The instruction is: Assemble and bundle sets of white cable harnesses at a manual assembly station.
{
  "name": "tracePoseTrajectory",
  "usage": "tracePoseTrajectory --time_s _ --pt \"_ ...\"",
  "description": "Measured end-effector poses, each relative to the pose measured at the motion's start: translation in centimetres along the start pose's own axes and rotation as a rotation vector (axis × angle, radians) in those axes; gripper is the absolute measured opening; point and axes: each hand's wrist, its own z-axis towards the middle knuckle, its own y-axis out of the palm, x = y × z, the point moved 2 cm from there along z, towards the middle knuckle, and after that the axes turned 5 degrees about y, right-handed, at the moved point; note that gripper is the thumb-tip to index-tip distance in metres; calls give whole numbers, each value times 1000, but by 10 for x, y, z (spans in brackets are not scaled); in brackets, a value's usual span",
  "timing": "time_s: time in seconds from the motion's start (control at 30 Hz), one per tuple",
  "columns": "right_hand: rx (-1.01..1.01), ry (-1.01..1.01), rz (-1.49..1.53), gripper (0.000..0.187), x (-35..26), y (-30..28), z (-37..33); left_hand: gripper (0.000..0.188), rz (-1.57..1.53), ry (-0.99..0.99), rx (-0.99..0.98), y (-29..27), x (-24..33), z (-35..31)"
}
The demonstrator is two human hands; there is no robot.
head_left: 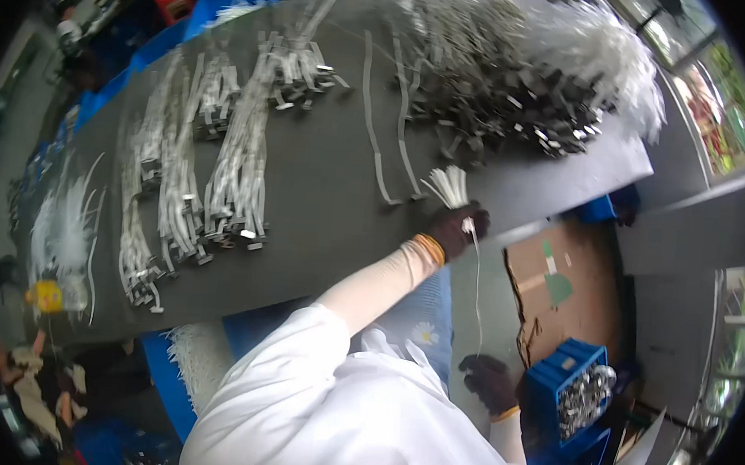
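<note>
My left hand [459, 228], in a dark glove, is closed around a small bundle of white strips [447, 184] near the table's front edge. The strips fan out beyond its fingers. From this hand a thin white strand [478, 287] runs down to my right hand [490, 382], also gloved, which sits lower, off the table. Its fingers look pinched at the strand's end, though they are small and dark here. Two long loose white strips [370, 124] lie on the dark table [315, 185] just beyond my left hand.
A large heap of strips with shiny metal ends [521, 79] covers the far right of the table. Several bunches [243, 163] lie at left. Below right stand a blue crate of metal parts [566, 367] and a cardboard sheet [571, 290]. A co-worker's arm [36, 356] shows lower left.
</note>
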Motion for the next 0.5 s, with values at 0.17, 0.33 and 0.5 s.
tracePoseTrajectory --time_s 0.17,0.33,0.5 --pt "-23 -2 -37 26 128 -45 -17 34 303 202 -70 31 41 14" --pt "-15 133 -123 23 130 -48 -5 26 77 172 71 12 118 21" --pt "-130 -64 -118 21 117 -45 5 20 14 176 126 -7 152 20"
